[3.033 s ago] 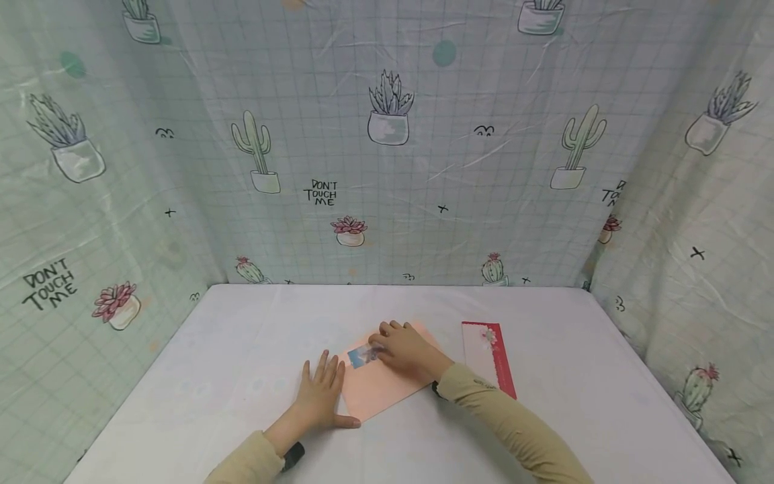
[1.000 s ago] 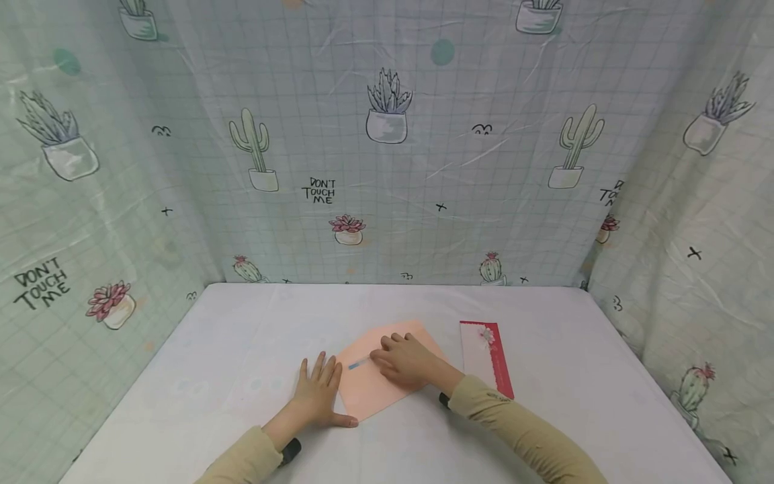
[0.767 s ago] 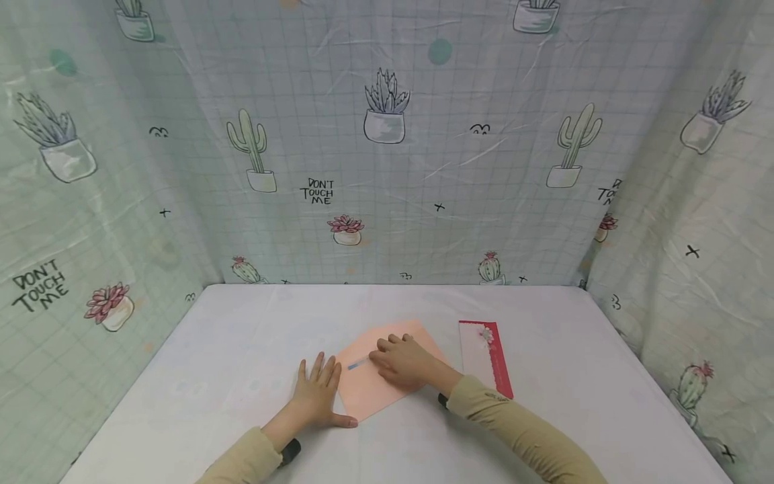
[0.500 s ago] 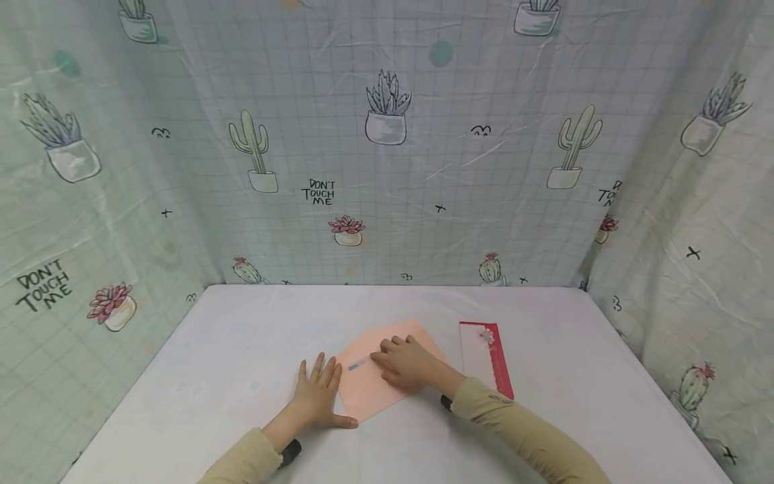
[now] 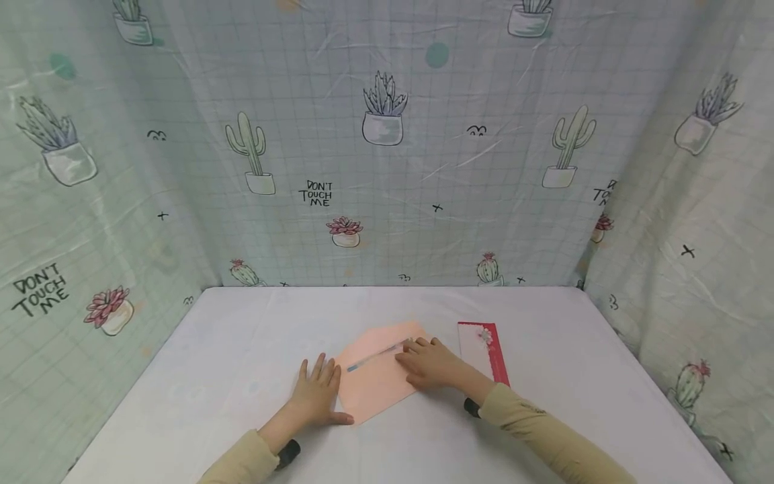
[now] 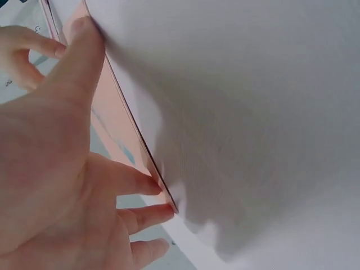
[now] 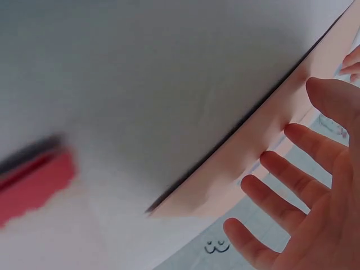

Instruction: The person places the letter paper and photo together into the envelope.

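A peach-coloured paper envelope [image 5: 375, 393] lies flat and slightly turned on the white table, its flap side away from me. Across it runs a thin blue-and-white printed strip [image 5: 369, 361], the edge of a picture card whose rest is hidden in the envelope. My left hand [image 5: 317, 396] holds the envelope's left side down with spread fingers; in the left wrist view its thumb and fingertips [image 6: 163, 211] lie along the edge. Over the right part of the envelope is my right hand [image 5: 438, 368]; its spread, lightly bent fingers [image 7: 295, 174] grip nothing in the right wrist view.
Right of the envelope lies a white card with a red border and a flower [image 5: 486, 336], partly behind my right forearm. A cactus-print curtain [image 5: 387, 202] encloses the back and sides of the white table [image 5: 254, 349].
The picture card showed as a broad blue patch three seconds ago; now only a thin strip shows. My right hand has shifted right off the strip; my left hand has stayed put.
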